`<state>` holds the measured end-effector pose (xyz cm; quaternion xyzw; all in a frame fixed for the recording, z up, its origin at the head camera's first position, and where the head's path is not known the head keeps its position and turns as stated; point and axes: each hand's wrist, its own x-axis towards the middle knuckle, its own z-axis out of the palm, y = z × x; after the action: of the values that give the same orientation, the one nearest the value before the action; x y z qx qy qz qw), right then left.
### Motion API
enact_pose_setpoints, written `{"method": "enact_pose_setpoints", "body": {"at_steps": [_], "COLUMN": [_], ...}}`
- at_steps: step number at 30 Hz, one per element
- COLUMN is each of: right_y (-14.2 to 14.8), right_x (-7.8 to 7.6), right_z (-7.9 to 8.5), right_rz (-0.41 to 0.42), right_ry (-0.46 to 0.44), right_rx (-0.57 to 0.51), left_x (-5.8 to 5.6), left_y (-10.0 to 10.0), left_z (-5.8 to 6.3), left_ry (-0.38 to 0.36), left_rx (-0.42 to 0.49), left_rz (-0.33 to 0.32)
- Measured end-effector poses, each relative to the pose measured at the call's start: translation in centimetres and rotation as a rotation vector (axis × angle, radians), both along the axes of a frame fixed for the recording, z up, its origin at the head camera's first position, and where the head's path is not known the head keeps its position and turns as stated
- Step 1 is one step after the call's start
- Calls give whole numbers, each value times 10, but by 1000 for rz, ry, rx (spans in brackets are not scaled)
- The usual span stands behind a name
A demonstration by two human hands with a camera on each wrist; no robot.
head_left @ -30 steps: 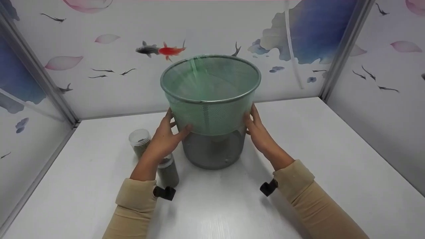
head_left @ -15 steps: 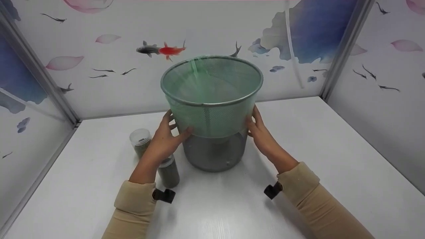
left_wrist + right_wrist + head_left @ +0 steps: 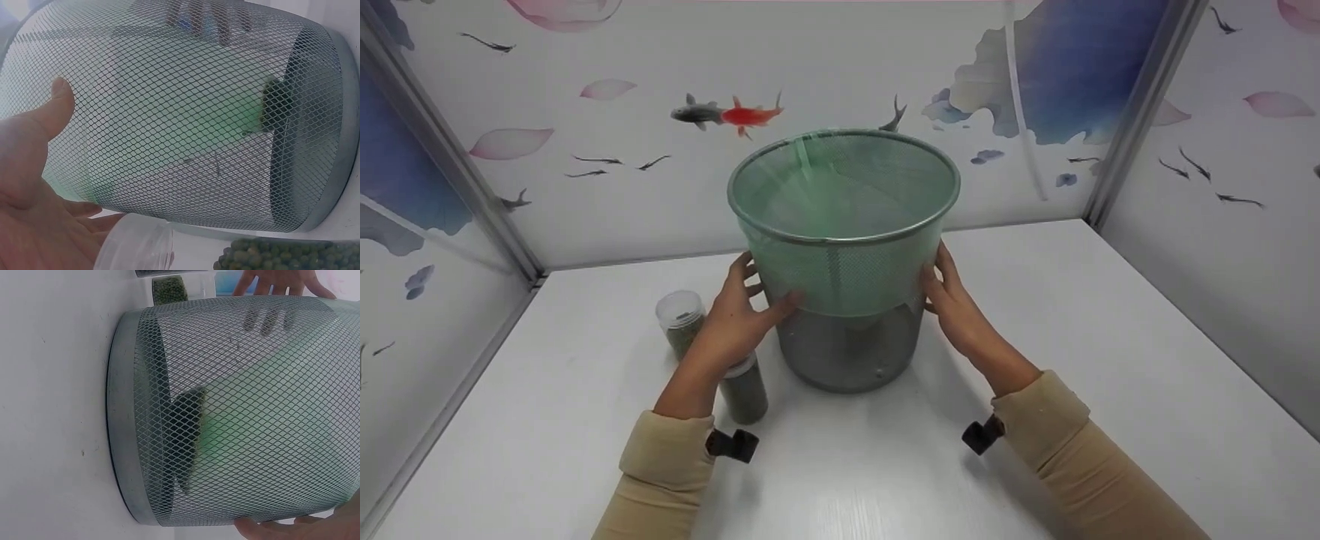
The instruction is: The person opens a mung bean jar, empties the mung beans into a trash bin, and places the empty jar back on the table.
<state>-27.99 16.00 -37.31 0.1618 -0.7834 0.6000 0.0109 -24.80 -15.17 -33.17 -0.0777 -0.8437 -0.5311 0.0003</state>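
Observation:
A wire mesh wastebasket (image 3: 851, 356) stands upright on the white table, its metal rim at the top. Inside hangs a translucent green bag (image 3: 847, 285), which narrows downward in the wrist views. A dark lump (image 3: 188, 419) shows through the mesh at the bag's lower end. My left hand (image 3: 735, 322) holds the basket's left side, thumb on the front and fingers farther back. On the opposite side my right hand (image 3: 960, 311) holds the wall, its fingertips partly hidden. Close to my left hand stand two clear jars of green beans, a rear jar (image 3: 681, 322) and a front jar (image 3: 745, 394).
The white table (image 3: 1110, 375) runs back to printed panels (image 3: 840, 60) with fish and petals. Metal posts (image 3: 1144, 112) frame the corners. My left forearm and hand partly cover both jars in the head view.
The basket has shifted slightly to the right and toward me, with both hands on its sides. The jars stay standing at the left.

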Motion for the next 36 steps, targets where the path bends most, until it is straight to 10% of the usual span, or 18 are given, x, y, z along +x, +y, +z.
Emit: {"method": "enact_pose_setpoints", "body": {"at_steps": [15, 36], "right_y": [3, 5], "right_x": [0, -1], "right_z": [1, 0], "right_rz": [0, 8], "right_ry": [-10, -6], "right_rx": [10, 7], "left_x": [11, 34], "left_y": [-17, -62], "left_z": [5, -67], "left_ry": [8, -19], "left_rx": [-72, 215], "left_rz": [52, -43]}}
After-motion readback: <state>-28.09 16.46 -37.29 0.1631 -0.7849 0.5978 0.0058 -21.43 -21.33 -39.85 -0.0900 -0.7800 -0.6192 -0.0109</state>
